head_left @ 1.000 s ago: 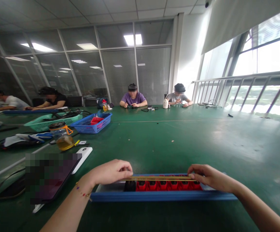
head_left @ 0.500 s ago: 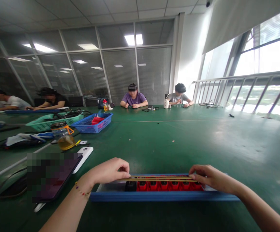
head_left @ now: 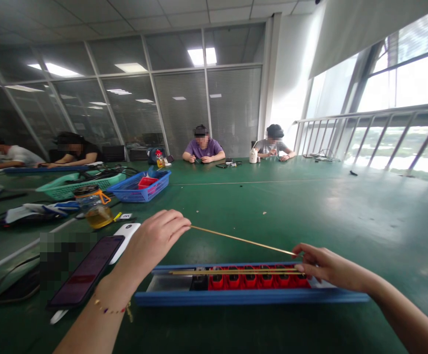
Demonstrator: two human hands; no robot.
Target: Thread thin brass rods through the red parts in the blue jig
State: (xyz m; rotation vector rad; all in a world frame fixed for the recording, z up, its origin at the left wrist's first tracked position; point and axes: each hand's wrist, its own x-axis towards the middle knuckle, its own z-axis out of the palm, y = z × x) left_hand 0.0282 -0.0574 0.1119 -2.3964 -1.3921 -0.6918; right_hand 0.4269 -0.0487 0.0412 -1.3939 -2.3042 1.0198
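My left hand (head_left: pixel 162 231) pinches the near-left end of a thin wooden stick (head_left: pixel 241 239), raised above the table. The stick slopes down to the right, its far end at the fingertips of my right hand (head_left: pixel 322 265). Under that hand, a few more thin wooden sticks (head_left: pixel 236 272) lie along a long blue tray (head_left: pixel 251 298), their right ends between thumb and fingers. Inside the tray sits a row of several red holders (head_left: pixel 251 282) with dark centres. A black piece (head_left: pixel 199 283) is at the left of the row.
To my left lie a phone (head_left: pixel 86 273), a white power bank (head_left: pixel 125 241) and a jar of yellow liquid (head_left: pixel 98 211). Beyond them stand a blue basket (head_left: pixel 140 191) and a green basket (head_left: pixel 57 187) with cables. Several people sit around the green table (head_left: pixel 310 211).
My left hand has risen, lifting one stick's left end off the others. The remaining sticks stay over the tray. My right hand has barely moved, its index finger now higher.
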